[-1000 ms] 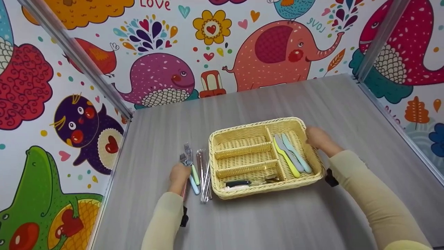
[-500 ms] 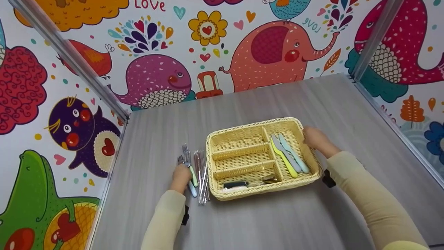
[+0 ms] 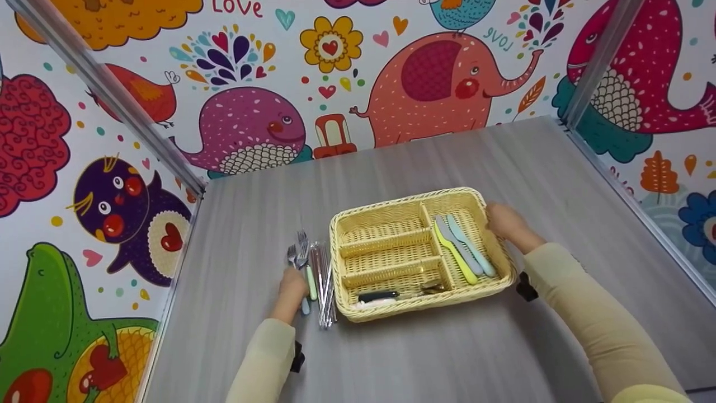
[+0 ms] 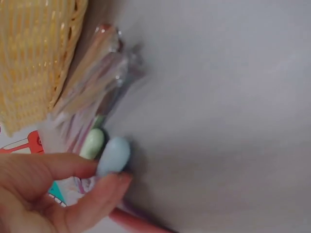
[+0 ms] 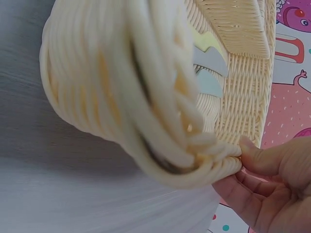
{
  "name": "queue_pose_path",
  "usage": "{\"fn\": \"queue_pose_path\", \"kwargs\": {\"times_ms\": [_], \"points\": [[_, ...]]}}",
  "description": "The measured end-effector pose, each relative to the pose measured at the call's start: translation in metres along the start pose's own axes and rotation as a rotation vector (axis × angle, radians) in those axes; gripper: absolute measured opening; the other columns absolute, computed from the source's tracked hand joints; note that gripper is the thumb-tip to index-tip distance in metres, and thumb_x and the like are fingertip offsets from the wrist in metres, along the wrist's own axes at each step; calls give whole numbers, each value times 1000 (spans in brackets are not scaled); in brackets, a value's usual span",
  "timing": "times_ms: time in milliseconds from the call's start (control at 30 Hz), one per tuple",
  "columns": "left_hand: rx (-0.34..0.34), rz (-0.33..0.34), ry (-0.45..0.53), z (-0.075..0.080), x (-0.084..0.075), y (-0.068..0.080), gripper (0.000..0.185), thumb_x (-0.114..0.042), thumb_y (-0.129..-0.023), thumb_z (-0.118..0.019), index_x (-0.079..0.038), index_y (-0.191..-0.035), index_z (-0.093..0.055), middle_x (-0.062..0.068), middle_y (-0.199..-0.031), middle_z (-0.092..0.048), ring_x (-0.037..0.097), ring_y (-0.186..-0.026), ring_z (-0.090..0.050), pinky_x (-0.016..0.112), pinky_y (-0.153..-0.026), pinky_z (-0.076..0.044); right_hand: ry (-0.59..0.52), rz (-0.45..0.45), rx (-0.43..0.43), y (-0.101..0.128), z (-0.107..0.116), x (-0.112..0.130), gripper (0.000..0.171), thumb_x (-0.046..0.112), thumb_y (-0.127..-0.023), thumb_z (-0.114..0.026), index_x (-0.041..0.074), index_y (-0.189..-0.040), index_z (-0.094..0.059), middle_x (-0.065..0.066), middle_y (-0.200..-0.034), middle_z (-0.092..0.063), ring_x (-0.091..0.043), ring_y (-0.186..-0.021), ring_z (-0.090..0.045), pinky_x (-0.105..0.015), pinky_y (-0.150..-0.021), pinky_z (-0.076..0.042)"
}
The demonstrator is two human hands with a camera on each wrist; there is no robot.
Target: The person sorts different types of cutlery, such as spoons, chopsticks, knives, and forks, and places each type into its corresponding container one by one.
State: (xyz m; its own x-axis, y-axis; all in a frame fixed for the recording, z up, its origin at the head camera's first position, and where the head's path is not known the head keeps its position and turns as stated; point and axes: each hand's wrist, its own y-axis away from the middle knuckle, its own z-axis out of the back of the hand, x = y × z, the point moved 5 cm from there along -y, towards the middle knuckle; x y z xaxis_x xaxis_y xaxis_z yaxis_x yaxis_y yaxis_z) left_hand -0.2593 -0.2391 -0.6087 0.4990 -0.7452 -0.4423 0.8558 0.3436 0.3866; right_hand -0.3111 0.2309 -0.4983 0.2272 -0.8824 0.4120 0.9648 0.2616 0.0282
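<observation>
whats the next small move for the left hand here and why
Probably lift the fork it pinches and carry it toward the basket. The left hand already grips its handle, the right hand steadies the rim, and two compartments look empty.

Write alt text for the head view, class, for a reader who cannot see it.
A right hand grips the rim of a pale woven wicker cutlery basket holding pastel plastic knives, while the left hand touches pastel-handled metal forks on a grey table.

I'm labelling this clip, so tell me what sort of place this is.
Probably a staged tabletop booth, not a real kitchen: a grey table boxed in by cartoon-animal wall panels on metal posts, bearing only a wicker cutlery basket and some loose forks.
</observation>
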Motion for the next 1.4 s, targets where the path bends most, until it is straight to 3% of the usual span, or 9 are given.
{"fn": "queue_pose_path", "kwargs": {"times_ms": [67, 167, 333, 567, 733, 833, 1067, 1167, 1400], "points": [[-35, -31, -64, 3, 2, -7, 65, 5, -73, -62, 19, -127, -27, 33, -112, -50, 36, -85, -59, 39, -70, -53, -4, -10, 5, 0, 0, 0, 12, -8, -75, -55, -10, -87, -51, -21, -74, -54, -30, -66, -49, -46, -60, -42], [-33, -55, -111, 29, -19, 19, 70, 8, -68, -65, 22, -125, -28, 34, -109, -52, 38, -92, -59, 42, -80, -51, -12, -21, 15, 1, 0, 0, 9, -7, -76, -55, -7, -83, -50, -16, -70, -51, -27, -63, -45, -42, -56, -39], [-49, -112, -86, 59, -41, 48, 47, 7, -76, -58, 21, -117, -38, 33, -101, -54, 35, -85, -58, 37, -70, -53, -8, -14, 10, 1, 0, -1, 9, -7, -75, -55, -6, -81, -49, -13, -66, -48, -24, -60, -42, -37, -53, -37], [-29, -143, -74, 53, -34, 48, 39, 7, -76, -56, 20, -112, -45, 33, -103, -53, 32, -72, -60, 27, -44, -50, -17, -10, 4, 1, 1, -2, 9, -9, -74, -54, -6, -80, -49, -11, -65, -45, -24, -60, -41, -36, -52, -36], [-56, -158, -72, 41, -27, 43, 42, 9, -73, -57, 20, -112, -44, 34, -101, -55, 39, -82, -60, 38, -62, -54, -32, -18, -5, 2, 0, -2, 10, -8, -73, -53, -6, -82, -49, -11, -67, -47, -24, -61, -41, -38, -54, -37], [-90, -180, -98, 30, -17, 26, 41, 10, -75, -55, 19, -113, -44, 32, -99, -56, 40, -88, -58, 44, -74, -51, -32, -15, -14, 3, 0, -2, 9, -8, -73, -53, -6, -80, -49, -11, -66, -46, -24, -61, -39, -38, -54, -36], [-239, -281, -151, -28, 35, -60, 19, 5, -84, -42, 10, -102, -45, 26, -80, -59, 38, -68, -60, 44, -56, -50, -17, -13, -28, 5, 1, -1, 10, -8, -73, -56, -7, -81, -49, -14, -67, -48, -28, -62, -44, -44, -57, -40], [-210, -252, -197, -33, 38, -67, 21, 2, -87, -40, 12, -106, -45, 26, -83, -60, 40, -71, -61, 46, -57, -50, 7, 1, -29, 6, 1, 0, 10, -7, -75, -57, -9, -82, -49, -19, -69, -51, -34, -64, -50, -49, -60, -42], [-203, -218, -253, 34, -9, 18, 22, -5, -85, -52, 11, -100, -53, 26, -86, -62, 38, -77, -62, 43, -63, -52, -5, 27, -56, 6, 2, 2, 7, -8, -74, -54, -9, -80, -50, -22, -70, -53, -34, -63, -49, -50, -59, -42]]}}
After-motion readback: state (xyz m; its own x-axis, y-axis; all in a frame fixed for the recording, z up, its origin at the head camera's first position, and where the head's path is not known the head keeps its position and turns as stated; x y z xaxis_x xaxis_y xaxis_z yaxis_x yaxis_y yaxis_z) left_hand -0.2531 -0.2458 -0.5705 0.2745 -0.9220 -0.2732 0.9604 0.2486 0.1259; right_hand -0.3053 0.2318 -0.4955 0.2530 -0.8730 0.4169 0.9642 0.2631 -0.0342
